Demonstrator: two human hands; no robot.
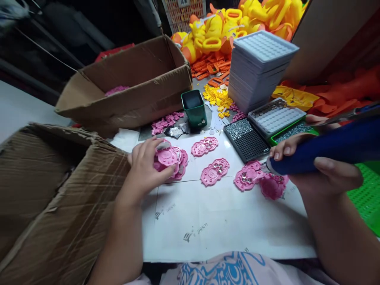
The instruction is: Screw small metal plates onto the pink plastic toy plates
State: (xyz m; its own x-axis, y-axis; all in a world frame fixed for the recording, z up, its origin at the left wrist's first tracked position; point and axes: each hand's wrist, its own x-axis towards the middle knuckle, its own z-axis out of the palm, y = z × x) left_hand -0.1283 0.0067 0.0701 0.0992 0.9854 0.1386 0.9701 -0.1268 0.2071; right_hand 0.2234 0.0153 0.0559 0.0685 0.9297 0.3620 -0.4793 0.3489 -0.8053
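Note:
My left hand (144, 164) is closed around the edge of a small pile of pink plastic casings (168, 157), thumb in front and fingers behind. In my right hand (314, 184) is a blue electric screwdriver (323, 148), its tip pointing left and down at a pink casing with metal parts (248, 175). Whether the tip touches it I cannot tell. Against that casing lies another pink casing (272, 186), partly under the screwdriver. Between my hands, two pink casings with shiny metal contacts, one nearer (215, 171) and one farther (204, 146), lie flat on the white sheet (190, 225).
Cardboard boxes stand at left (74, 206) and back left (133, 97). A green cup (194, 111), a black grid tray of screws (246, 138), and a tall stack of white trays (258, 71) line the back. Yellow toy parts (216, 29) are heaped behind.

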